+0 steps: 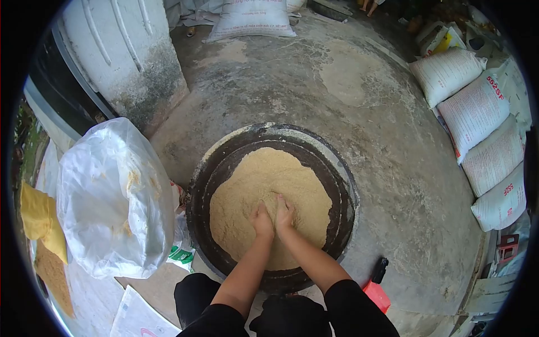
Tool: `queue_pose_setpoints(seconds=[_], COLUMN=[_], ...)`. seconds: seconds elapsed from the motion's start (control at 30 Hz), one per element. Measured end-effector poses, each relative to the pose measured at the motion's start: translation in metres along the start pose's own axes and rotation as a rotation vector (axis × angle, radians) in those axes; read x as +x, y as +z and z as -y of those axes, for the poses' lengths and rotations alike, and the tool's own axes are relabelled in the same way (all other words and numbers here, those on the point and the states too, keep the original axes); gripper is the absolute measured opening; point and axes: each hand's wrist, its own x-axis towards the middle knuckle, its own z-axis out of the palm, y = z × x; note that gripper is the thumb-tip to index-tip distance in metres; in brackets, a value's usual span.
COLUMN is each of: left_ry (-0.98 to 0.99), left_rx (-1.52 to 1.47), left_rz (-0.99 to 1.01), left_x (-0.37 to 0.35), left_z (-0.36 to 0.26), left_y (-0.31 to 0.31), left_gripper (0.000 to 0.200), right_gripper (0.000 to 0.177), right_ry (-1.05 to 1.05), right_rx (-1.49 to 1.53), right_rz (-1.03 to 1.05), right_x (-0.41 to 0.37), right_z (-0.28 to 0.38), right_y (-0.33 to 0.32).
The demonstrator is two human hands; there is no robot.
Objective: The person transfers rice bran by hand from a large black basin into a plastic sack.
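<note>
A wide black tub [193, 222] stands on the floor in front of me, holding a heap of pale tan meal [269, 165]. Both hands are in the middle of that heap, close together, with meal gathered between them. My left hand [262, 219] is curled into the meal, its fingertips partly covered. Beside it, my right hand [284, 212] is cupped inward around the same meal, with the thumb side up and the other fingers mostly hidden.
Left of the tub stands a large clear plastic bag [115, 202], near a yellow sack [42, 219]. White printed sacks [477, 112] line the right side, and another white sack [252, 19] lies at the back. A red item with a black handle [377, 286] is by my right leg.
</note>
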Motion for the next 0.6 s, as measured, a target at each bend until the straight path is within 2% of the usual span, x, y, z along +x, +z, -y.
queue_pose_setpoints(seconds=[0.07,0.13,0.17,0.23,0.27,0.33,0.47,0.53,0.6], left_ry=[-0.036,-0.052,-0.042,0.034,0.053,0.184,0.348,0.462,0.494], left_rx=[-0.111,-0.253,-0.261,-0.277,-0.292,-0.235,-0.188,-0.302,-0.33], left_rz=[-0.026,-0.016,-0.029,0.049,0.034,0.113,0.112,0.229,0.199], left_x=[0.0,0.004,0.002,-0.005,-0.009,-0.016,-0.037,-0.047,-0.057], left_z=[-0.018,-0.034,-0.049,-0.091,-0.113,-0.158,-0.25,-0.29,-0.329], left_y=[0.007,0.008,0.009,0.014,0.017,0.022,0.019,0.008,-0.011], left_gripper=[0.027,0.027,0.027,0.026,0.026,0.027,0.03,0.033,0.035], right_gripper=[0.037,0.035,0.035,0.035,0.035,0.036,0.036,0.036,0.036], right_ry=[0.026,0.204,0.203,0.124,0.118,0.034,-0.003,-0.059,-0.054], right_rx=[0.086,0.173,0.169,0.374,0.371,0.512,0.574,0.619,0.627], right_rz=[0.001,-0.061,-0.043,0.047,0.075,0.114,0.193,0.345,0.433], right_x=[-0.007,-0.031,-0.029,-0.024,-0.025,-0.046,-0.086,-0.112,-0.132], right_z=[0.016,0.082,0.084,0.097,0.11,0.166,0.25,0.286,0.304], right_y=[0.01,0.017,0.022,0.034,0.041,0.052,0.081,0.097,0.12])
